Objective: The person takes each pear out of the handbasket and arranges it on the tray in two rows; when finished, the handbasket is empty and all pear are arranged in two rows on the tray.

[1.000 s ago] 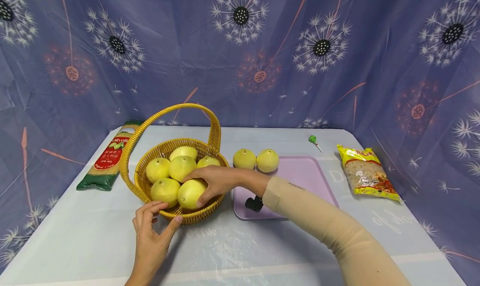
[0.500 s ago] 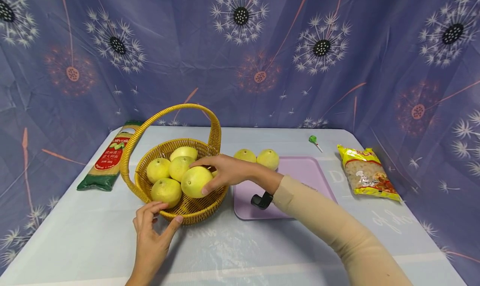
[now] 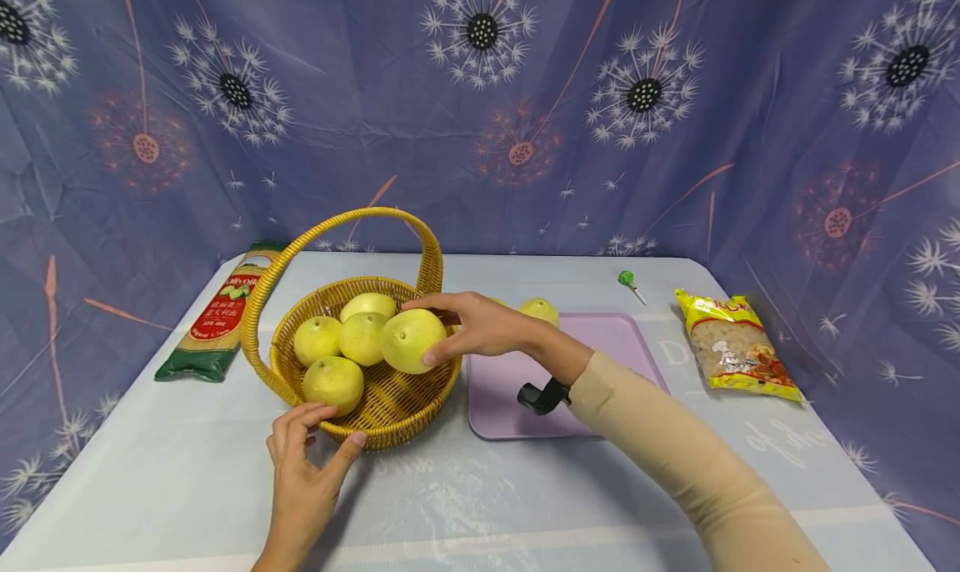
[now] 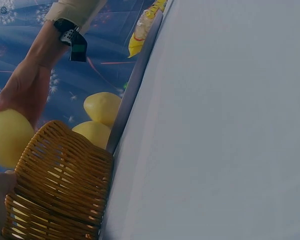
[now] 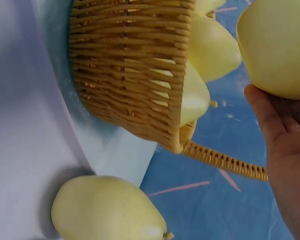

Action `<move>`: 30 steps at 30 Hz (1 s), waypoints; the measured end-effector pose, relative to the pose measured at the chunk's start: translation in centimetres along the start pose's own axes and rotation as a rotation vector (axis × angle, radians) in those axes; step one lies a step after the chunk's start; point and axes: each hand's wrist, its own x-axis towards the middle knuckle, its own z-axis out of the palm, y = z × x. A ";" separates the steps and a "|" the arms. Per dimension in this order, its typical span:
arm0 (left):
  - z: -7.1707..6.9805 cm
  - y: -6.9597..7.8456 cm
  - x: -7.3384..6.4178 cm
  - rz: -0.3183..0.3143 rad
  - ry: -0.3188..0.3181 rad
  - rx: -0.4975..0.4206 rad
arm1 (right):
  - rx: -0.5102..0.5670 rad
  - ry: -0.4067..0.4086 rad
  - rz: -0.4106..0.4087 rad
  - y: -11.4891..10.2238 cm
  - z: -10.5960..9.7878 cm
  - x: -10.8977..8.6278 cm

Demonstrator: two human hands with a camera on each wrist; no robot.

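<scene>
A woven basket (image 3: pixel 405 426) with a tall arched handle stands left of the table's middle, with several pale yellow pears (image 3: pixel 333 384) inside. My left hand (image 3: pixel 303 480) grips its near rim, fingers over the edge and thumb outside. Above the basket's right side, my right hand (image 3: pixel 487 326) holds a pear (image 3: pixel 411 341) with thumb and fingers; in the right wrist view this held pear (image 5: pixel 277 47) is lifted clear of the rim. Behind the right hand, another pear (image 3: pixel 540 309) sits at the far left of a purple tray (image 3: pixel 592 347), partly hidden.
A green and red pasta packet (image 3: pixel 221 313) lies left of the basket. Toward the back right is a green lollipop (image 3: pixel 626 279). A yellow bag (image 3: pixel 738 347) lies at the table's right side. The basket's arched handle (image 3: pixel 431 263) rises behind the held pear.
My right hand has lifted a pear out of the near right part of the basket and moved it up and to the right. My left hand has stayed at the rim.
</scene>
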 end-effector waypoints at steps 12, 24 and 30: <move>-0.1 -0.1 0.0 -0.009 -0.007 0.003 | 0.123 0.123 -0.017 0.5 -1.7 -2.2; -0.1 -0.1 0.0 0.006 -0.006 0.002 | 0.126 0.259 -0.014 1.6 -3.4 -4.9; -0.1 -0.1 0.0 0.010 -0.012 -0.006 | 0.141 0.330 -0.010 1.9 -3.9 -6.1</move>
